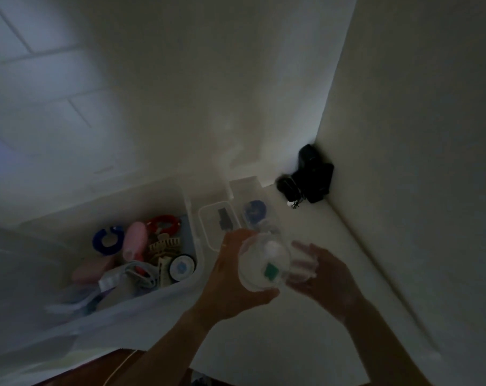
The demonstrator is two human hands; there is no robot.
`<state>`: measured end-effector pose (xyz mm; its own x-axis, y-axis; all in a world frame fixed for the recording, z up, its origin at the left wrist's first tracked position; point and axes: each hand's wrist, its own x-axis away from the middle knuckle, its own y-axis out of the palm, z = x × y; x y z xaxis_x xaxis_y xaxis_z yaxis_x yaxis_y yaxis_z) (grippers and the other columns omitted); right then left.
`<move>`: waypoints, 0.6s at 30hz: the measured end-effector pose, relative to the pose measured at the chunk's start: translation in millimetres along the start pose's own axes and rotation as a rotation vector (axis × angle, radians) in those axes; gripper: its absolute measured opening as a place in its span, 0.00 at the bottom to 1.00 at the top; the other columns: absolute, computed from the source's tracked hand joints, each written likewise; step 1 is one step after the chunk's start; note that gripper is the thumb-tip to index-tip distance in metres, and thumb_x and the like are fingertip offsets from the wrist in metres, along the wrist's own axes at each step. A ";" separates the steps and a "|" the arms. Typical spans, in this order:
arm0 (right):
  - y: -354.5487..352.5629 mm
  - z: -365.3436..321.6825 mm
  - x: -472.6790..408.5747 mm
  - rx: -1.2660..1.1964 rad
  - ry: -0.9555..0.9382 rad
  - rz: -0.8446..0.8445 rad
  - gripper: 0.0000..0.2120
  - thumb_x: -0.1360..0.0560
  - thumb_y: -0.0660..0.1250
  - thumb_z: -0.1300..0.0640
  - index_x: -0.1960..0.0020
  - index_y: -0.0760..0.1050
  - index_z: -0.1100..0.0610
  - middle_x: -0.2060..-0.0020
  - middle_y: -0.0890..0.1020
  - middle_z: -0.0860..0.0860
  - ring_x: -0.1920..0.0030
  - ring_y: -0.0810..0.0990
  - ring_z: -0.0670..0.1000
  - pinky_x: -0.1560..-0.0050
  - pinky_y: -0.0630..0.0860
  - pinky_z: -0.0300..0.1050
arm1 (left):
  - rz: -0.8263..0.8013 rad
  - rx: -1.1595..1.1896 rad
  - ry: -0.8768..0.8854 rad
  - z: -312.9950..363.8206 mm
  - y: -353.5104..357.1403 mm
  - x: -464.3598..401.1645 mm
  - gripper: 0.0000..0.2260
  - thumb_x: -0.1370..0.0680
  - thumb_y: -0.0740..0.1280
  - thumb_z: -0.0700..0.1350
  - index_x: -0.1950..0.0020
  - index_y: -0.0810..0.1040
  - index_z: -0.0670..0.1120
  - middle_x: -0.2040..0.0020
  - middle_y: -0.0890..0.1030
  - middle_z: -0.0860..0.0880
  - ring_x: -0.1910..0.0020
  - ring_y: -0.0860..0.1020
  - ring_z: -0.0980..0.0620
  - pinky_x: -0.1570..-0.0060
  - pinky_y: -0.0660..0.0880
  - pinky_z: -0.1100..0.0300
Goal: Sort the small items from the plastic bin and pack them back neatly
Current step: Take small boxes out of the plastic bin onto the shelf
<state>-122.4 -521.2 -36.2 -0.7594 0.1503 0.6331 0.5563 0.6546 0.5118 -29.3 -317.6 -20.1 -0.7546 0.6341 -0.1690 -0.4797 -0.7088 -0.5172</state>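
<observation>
Gripping clear round container (262, 264) w/ left hand (230, 277), right hand (324, 274) cupping its side, beside plastic bin (191, 215).

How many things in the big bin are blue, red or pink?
Blue: 1, ring
Red: 1, ring
Pink: 2, tube and case
Total: 4, as far as the dim bin shows.

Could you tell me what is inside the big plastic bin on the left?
The plastic bin holds a blue hair clip, a red one, a pink case, beige claw clips and a round tape measure. Whatever lies beneath them is covered.
</observation>
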 end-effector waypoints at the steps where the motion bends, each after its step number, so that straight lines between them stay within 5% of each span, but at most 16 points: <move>1: -1.4 9.7 -2.9 -0.062 0.067 0.019 0.27 0.33 0.71 0.49 0.36 0.78 0.57 0.41 0.79 0.63 0.50 0.81 0.63 0.47 0.79 0.60 | 0.002 0.000 0.006 0.5 7.4 -1.8 0.40 0.38 0.83 0.51 0.32 0.67 0.49 0.37 0.72 0.52 0.36 0.74 0.53 0.41 0.75 0.56; 5: 0.0 29.2 -7.8 0.038 0.073 0.072 0.23 0.28 0.67 0.44 0.38 0.80 0.56 0.44 0.83 0.58 0.47 0.81 0.61 0.51 0.78 0.52 | -0.053 -0.016 -0.059 -10.0 36.1 -4.6 0.44 0.38 0.83 0.56 0.27 0.66 0.51 0.33 0.72 0.55 0.34 0.73 0.57 0.39 0.75 0.56; 9: -18.3 44.5 -11.8 0.220 -0.071 0.082 0.32 0.38 0.78 0.50 0.36 0.74 0.56 0.45 0.84 0.58 0.45 0.83 0.61 0.54 0.78 0.49 | -0.164 -0.084 -0.158 -24.3 67.5 -5.6 0.51 0.39 0.80 0.64 0.22 0.58 0.56 0.27 0.66 0.59 0.30 0.69 0.62 0.35 0.73 0.59; 13: -47.4 58.5 -27.7 0.127 -0.050 0.209 0.16 0.27 0.70 0.63 0.40 0.76 0.58 0.49 0.85 0.61 0.49 0.84 0.62 0.58 0.80 0.50 | -0.258 -0.184 -0.241 -34.5 92.9 -4.0 0.59 0.41 0.75 0.70 0.20 0.49 0.54 0.23 0.60 0.58 0.26 0.63 0.60 0.31 0.69 0.60; 16: -56.6 70.6 -41.8 0.229 0.019 0.294 0.20 0.34 0.72 0.56 0.43 0.77 0.59 0.56 0.84 0.57 0.54 0.83 0.57 0.54 0.78 0.49 | -0.237 -0.222 -0.387 -50.1 96.4 10.9 0.55 0.37 0.77 0.63 0.19 0.49 0.49 0.26 0.60 0.57 0.30 0.63 0.61 0.35 0.67 0.65; 18: -47.1 80.7 -52.1 0.367 0.086 0.297 0.19 0.40 0.72 0.52 0.52 0.77 0.60 0.63 0.79 0.55 0.63 0.78 0.51 0.63 0.74 0.42 | -0.182 -0.232 -0.515 -69.4 94.0 30.3 0.47 0.31 0.77 0.51 0.20 0.52 0.46 0.26 0.61 0.53 0.30 0.66 0.57 0.35 0.66 0.67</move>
<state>-136.3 -500.0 -140.1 -0.5459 0.3188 0.7748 0.5775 0.8132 0.0722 -66.2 -343.5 -132.0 -0.8172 0.4665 0.3384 -0.5552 -0.4799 -0.6793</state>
